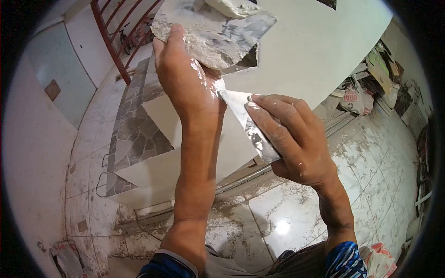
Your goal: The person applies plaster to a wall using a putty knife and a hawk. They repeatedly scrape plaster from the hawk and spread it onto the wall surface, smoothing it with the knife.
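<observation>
My left hand [178, 76] is raised at the top middle, thumb up, gripping a flat metal plate [262, 25] smeared with putty. A thick, pale lump of putty [211, 52] sits along the plate's near side. Wet white putty marks the edge of my left palm and wrist. In my right hand [299, 141] is a broad putty knife [241, 111], fingers laid along its blade. One corner of the blade touches or nearly touches my left wrist. Dried putty coats the right fingers.
Behind the hands lies a large off-white panel [306, 60]. A stone-patterned sheet [139, 134] shows at left, near a red railing [111, 44]. Sacks [357, 99] and scraps are piled at right. White-smeared tiles [292, 208] cover the floor.
</observation>
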Motion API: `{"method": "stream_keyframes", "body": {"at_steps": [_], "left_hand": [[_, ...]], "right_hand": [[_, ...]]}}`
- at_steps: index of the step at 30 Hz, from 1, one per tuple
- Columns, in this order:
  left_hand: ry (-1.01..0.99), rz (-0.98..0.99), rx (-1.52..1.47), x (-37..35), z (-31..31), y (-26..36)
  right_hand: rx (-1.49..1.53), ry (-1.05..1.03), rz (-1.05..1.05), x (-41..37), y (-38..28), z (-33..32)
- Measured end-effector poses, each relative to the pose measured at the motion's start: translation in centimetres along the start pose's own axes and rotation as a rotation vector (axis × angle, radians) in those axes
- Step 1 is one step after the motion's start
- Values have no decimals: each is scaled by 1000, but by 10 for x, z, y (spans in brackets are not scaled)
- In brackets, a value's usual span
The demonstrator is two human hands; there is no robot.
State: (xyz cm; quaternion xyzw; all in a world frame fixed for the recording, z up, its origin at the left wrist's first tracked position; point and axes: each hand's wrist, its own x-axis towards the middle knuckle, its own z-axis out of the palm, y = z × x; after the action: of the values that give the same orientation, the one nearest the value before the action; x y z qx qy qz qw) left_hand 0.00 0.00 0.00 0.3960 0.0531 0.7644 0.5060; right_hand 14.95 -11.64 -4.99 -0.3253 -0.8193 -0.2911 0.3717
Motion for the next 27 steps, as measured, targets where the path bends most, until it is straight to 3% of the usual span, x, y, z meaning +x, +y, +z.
{"method": "stream_keyframes", "body": {"at_steps": [8, 11, 17, 20, 23, 27], "left_hand": [[-6, 3, 40, -1, -3, 5], [22, 127, 17, 6, -6, -3], [-8, 12, -106, 6, -5, 4], [0, 23, -148, 10, -8, 4], [12, 25, -193, 11, -8, 5], [42, 21, -167, 8, -7, 8]], "right_hand": [[-59, -68, -13, 2, -7, 0], [-54, -96, -8, 1, -7, -3], [31, -124, 40, 2, -5, -13], [320, -46, 158, -3, -1, -10], [709, -40, 408, -11, 5, -8], [869, -132, 805, -14, 3, -22]]}}
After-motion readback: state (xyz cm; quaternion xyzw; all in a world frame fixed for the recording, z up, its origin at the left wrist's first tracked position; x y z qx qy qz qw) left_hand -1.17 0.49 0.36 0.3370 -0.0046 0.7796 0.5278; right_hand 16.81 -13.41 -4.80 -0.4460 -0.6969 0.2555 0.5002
